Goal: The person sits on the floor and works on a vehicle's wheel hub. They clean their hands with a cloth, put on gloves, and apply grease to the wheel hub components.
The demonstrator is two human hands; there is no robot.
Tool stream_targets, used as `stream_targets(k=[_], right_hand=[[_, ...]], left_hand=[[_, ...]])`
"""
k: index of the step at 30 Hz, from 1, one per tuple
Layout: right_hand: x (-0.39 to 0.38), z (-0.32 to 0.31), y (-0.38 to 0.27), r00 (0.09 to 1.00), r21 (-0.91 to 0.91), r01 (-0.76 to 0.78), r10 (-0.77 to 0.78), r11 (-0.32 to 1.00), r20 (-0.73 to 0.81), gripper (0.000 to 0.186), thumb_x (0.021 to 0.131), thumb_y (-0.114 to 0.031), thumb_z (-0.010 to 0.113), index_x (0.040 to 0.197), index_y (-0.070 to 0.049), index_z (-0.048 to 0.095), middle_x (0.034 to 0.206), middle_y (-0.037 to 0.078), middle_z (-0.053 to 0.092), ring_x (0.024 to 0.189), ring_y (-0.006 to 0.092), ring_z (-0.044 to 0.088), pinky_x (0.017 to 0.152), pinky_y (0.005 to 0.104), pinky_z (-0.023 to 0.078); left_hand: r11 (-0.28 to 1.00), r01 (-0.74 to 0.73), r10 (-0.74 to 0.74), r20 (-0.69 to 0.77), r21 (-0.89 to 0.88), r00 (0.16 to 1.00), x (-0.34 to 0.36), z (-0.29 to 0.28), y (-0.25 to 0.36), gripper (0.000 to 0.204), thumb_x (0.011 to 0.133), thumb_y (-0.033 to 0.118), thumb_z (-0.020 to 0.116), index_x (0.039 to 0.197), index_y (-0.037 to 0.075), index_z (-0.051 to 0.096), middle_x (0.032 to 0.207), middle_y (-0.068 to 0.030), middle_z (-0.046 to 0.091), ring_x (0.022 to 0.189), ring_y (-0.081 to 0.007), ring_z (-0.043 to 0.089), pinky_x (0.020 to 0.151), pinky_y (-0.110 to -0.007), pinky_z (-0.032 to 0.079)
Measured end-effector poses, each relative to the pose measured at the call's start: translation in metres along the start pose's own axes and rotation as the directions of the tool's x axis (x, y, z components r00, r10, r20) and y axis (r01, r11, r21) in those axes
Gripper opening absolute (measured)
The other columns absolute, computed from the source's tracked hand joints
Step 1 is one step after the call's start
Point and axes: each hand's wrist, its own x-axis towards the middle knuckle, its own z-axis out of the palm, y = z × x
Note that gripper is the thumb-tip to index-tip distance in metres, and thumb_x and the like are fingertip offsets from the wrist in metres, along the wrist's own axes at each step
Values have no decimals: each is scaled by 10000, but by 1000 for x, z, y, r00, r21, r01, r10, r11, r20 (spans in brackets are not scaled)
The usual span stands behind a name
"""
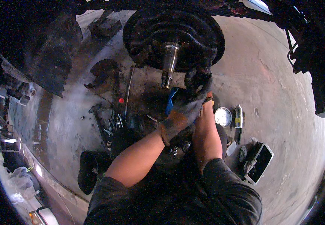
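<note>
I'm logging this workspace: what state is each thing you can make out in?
Grey-and-orange gloved left hand: grip unclear
Dark gloved right hand: grip unclear
Black round metal plate: raised above the floor
Shiny cylindrical metal shaft: uncovered, protruding
Round white-filled tin: appears open
Grey rectangular bin: open-topped

We're counting two gloved hands [187, 107] [200, 81], one big dark round plate [170, 23], one shiny spindle [170, 60], one white-filled tub [223, 108], one rectangular tray [259, 163], plus one lil red thing [121, 100].

No words or numbers can be read; no signs either.
</note>
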Motion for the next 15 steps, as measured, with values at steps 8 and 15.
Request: stream_targets(k=[8,15], right_hand=[[-13,38,0,1000,-265,20,-16,964,14,432,1026,-248,428,1422,-76,432,1399,90,508,1225,261,508,1048,370,436],[-4,19,8,937,-574,339,-321,745,137,428,1005,-152,466,1423,-72,422,1414,68,489,1229,233,500,1064,353,413]], left_hand=[[984,146,-143,35,-100,989,-6,10,-5,445,857,34,571,1301,63,567,1297,-174,581,1165,-369,549,1011,-440,433],[988,49,-49,6,-145,999,-3,15,-10,416,855,35,574,1270,69,595,1251,-164,617,1098,-373,588,952,-445,474]])
